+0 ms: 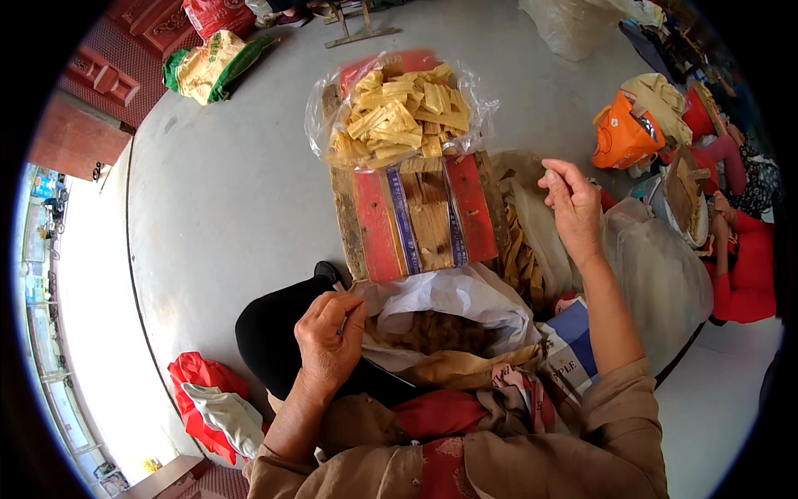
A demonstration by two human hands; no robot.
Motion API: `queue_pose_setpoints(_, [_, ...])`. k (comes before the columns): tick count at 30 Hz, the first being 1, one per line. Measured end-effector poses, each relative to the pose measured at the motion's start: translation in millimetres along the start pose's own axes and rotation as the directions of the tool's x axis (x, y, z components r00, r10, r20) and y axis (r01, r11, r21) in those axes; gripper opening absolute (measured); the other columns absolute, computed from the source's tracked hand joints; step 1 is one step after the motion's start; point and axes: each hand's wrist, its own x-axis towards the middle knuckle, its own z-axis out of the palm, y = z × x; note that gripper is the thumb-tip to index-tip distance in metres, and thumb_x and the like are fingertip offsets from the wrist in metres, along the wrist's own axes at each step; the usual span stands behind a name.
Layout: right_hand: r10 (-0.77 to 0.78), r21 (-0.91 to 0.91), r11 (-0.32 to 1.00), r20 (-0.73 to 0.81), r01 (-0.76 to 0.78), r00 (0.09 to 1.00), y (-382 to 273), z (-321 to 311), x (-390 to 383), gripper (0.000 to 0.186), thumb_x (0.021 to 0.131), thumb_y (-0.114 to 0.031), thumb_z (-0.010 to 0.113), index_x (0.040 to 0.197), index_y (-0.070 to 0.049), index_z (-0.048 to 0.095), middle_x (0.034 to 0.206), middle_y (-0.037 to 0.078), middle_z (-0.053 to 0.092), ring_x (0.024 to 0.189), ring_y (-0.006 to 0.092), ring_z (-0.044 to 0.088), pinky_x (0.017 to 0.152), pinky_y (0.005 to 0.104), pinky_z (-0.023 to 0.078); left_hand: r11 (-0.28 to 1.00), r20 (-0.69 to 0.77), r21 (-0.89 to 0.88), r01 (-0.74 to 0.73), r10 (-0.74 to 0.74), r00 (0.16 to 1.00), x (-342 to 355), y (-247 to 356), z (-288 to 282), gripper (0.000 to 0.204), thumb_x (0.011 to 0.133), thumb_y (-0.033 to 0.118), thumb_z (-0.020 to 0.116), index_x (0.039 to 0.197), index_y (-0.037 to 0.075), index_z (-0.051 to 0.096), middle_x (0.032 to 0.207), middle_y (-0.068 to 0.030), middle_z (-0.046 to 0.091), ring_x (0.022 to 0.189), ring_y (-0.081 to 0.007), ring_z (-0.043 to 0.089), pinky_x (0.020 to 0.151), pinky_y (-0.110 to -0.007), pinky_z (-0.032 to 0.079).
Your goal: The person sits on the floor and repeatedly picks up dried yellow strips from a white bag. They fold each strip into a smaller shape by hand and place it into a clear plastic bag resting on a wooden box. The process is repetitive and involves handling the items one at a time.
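My left hand is closed above my left knee, beside the white bag. A small dark tip shows between its fingers, too little of it to name. Raised to the right of the wooden stand, my right hand has its fingers loosely bent and apart, with nothing seen in them. On the red and bare wood stand lies a clear plastic bag heaped with flat yellow strips. Between my legs and the stand, a white bag gapes around brown, shredded-looking stuff.
Long brown strips lie in a clear bag right of the stand. A large translucent bag bulges beyond my right forearm. An orange bag and a person in red are farther right. Red cloth lies at left.
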Motion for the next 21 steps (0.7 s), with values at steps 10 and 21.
queue_pose_setpoints(10, [-0.12,0.17,0.985,0.792,-0.027,0.599,7,7,-150,0.011,0.096,-0.011,0.065,0.101,-0.003,0.069,0.085,0.008,0.071,0.073,0.0221,0.067,0.066,0.0327,0.053,0.978,0.73,0.186,-0.098,-0.07,0.68,-73,-4,79,0.025,0.081,0.017,0.075,0.102,0.008,0.066,0.1,-0.0112,0.066,0.092,-0.033,0.067,0.079,-0.043,0.054])
queue_pose_setpoints(21, [0.03,-0.056,0.997,0.902,0.047,0.431,31,45,-169,0.066,0.091,-0.026,0.069,0.15,-0.008,0.043,0.117,0.018,0.068,0.101,0.0392,0.065,0.082,0.0464,0.053,0.998,0.966,0.039,0.047,-0.05,0.255,-86,0,116,0.038,0.084,0.013,0.06,0.121,0.011,0.066,0.105,-0.0162,0.07,0.104,-0.0367,0.065,0.088,-0.046,0.053])
